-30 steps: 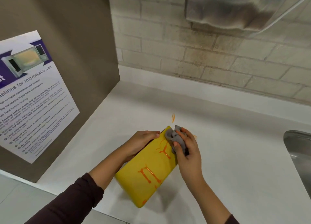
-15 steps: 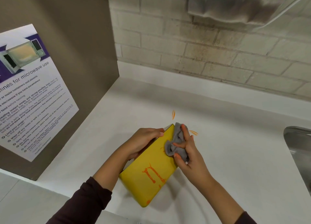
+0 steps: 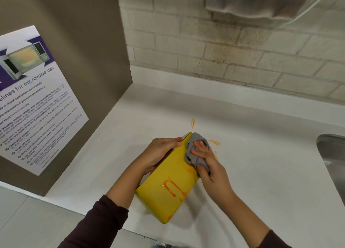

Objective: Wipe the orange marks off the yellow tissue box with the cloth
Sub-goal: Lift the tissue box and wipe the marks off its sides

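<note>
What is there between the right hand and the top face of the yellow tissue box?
The grey cloth, bunched under the right hand and pressed on the yellow tissue box, in the head view.

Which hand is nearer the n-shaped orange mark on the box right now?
Right. The right hand presses the cloth on the box just beyond the n-shaped mark; the left hand grips the box's far left edge.

Pale brick wall (image 3: 233,48), white counter (image 3: 252,163), steel sink (image 3: 334,160)

your left hand (image 3: 160,152) clamped on the tissue box's (image 3: 168,188) far left edge, your right hand (image 3: 209,165) pressing the bunched cloth (image 3: 196,152) on its far right corner, fingers spread
</note>
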Available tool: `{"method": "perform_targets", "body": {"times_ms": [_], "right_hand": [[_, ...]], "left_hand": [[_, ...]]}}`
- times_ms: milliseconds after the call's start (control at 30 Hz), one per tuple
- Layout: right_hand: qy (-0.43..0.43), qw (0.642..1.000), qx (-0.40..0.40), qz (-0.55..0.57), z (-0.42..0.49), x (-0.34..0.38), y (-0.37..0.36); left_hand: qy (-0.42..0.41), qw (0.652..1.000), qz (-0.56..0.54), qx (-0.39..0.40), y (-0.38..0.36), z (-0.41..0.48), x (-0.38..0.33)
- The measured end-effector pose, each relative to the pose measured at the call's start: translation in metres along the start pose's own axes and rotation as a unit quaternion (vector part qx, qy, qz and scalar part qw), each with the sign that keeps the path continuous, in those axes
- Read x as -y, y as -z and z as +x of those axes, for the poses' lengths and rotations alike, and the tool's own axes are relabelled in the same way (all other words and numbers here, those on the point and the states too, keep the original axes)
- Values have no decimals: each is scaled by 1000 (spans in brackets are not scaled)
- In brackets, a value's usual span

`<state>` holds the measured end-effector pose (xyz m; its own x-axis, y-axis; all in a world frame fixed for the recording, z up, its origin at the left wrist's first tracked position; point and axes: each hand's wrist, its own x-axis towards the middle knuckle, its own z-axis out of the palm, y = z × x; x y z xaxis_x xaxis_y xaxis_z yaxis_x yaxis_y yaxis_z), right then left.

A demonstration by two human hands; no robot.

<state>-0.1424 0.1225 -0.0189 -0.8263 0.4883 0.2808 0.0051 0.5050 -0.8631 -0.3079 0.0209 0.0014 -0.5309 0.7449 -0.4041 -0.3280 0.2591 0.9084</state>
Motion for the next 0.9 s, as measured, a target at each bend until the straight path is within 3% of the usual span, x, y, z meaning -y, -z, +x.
{"method": "perform_targets", "body": {"times_ms": [100, 333, 533, 767, 900], "right_hand": [[-44, 997, -55, 28, 6, 12, -16], [86, 992, 90, -14, -10, -2, -4], [25, 999, 9, -18, 12, 6, -12], [114, 986, 115, -32, -10, 1, -12], [60, 997, 36, -14, 2, -6, 1]], "left_hand": [[4, 1000, -8, -11, 2, -2, -1], [9, 1000, 6, -22, 4, -2, 0], [12, 999, 25, -46, 7, -7, -2], [3, 1000, 11, -26, 7, -6, -2], [4, 999, 14, -28, 7, -8, -1]]}}
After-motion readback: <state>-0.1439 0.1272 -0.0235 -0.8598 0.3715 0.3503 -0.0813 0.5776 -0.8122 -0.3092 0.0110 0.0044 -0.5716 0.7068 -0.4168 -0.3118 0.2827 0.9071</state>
